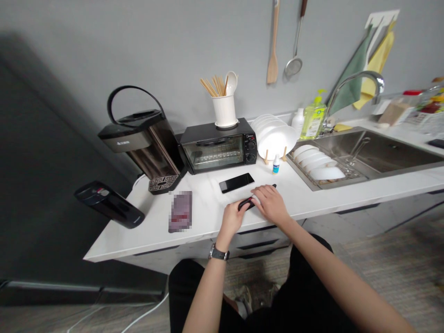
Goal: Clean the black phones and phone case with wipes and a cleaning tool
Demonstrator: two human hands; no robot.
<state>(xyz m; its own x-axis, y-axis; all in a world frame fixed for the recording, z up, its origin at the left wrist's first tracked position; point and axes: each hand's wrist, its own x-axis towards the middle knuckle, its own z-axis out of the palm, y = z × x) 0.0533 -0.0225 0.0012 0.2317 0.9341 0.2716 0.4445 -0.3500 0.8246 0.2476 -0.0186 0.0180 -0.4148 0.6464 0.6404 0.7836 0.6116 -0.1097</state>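
A: Progress, as far as can be read?

B: The dark slim object is off the countertop or barely above it, taken up between both hands; contact underneath is unclear. My reading: handling is underway. No finished result is visible, and what is left cannot be judged from this view.

A: Location, reference toaster oven?

B: In front of the oven, toward its right side, near the counter's front edge. The black phone lies flat between oven and hands, near both. The small bottle stands upright, just off the oven's front right corner. The purplish flat item lies in front of the oven, to its left; detail blurred.

A: Grip, left hand?

B: Thumb and fingers pinched on the object's near-left end; slight opening, about the object's thickness.

A: Right hand?

B: Fingers bent and close together, closed over the object's other part, fingertips by a small white piece. Thumb mostly hidden. A dark tip shows beyond the knuckles; cannot tell whether it belongs to the same object.
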